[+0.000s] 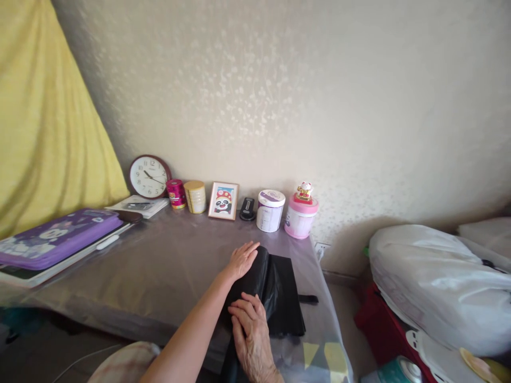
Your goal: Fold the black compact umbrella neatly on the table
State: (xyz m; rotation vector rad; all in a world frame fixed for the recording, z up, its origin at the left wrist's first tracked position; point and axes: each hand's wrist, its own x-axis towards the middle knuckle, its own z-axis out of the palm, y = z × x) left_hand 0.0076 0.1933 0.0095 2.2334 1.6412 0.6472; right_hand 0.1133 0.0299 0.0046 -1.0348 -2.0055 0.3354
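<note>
A black, thin sheet-like item, perhaps a folded plastic bag [284, 295], lies on the table near its right front corner. One part is turned over to the left, with creases down the middle. A short black strap [308, 299] sticks out at its right. My left hand [242, 260] rests on the upper part of the turned-over section, fingers stretched out. Closer to me, my right hand [251, 327] lies on the lower part of it, fingers slightly bent and laid on the black surface. Under my right hand, the lower left edge is partly hidden.
Along the wall stand a clock [148, 176], a pink tin [176, 193], a yellow-lidded jar [195, 197], a panda picture frame [223, 201] and two tubs [270, 211]. A purple case [59, 236] sits at left. White bags [443, 282] rest beyond the table's right edge.
</note>
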